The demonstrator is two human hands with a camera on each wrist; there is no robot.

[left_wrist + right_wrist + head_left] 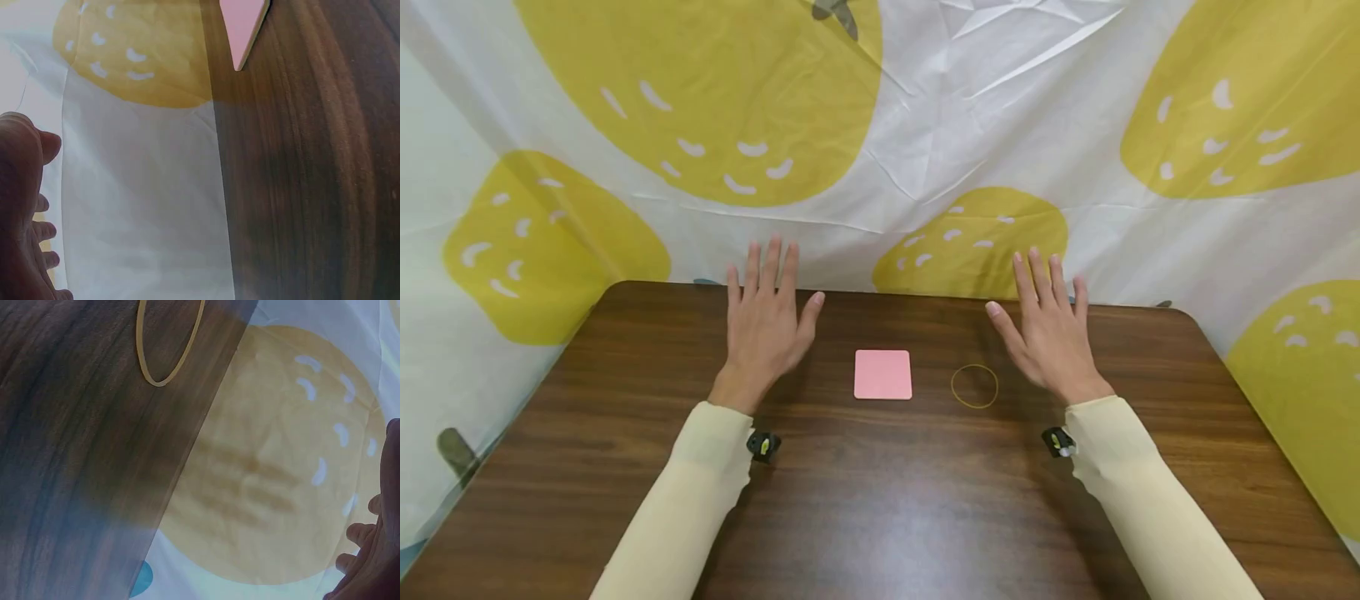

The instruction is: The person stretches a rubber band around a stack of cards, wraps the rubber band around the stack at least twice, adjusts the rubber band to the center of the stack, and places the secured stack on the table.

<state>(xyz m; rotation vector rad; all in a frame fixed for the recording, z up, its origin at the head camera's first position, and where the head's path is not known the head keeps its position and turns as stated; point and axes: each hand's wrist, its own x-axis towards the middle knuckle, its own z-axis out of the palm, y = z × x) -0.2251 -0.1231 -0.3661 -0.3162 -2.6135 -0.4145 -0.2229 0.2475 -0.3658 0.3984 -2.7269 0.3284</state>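
A pink square with rounded corners [883, 375], like a thin coaster or pad, lies flat on the table between the hands. Just right of it is a thin yellowish rubber band [975, 407], spread in a loop. My left hand [765, 333] is held over the table's far left part, fingers straight and spread, holding nothing. On the other side my right hand [1048, 342] is likewise spread and holds nothing, nearest to the rubber band. In the left wrist view the pink square [244, 28] shows one corner and its edge; the right wrist view shows part of the rubber band [160, 384].
A dark wood-grain table [880, 517] stretches below both arms. White cloth with yellow fruit shapes [925, 142] hangs behind its far edge and along both sides. Small dark devices sit at both wrists, by the cream sleeves [1150, 492].
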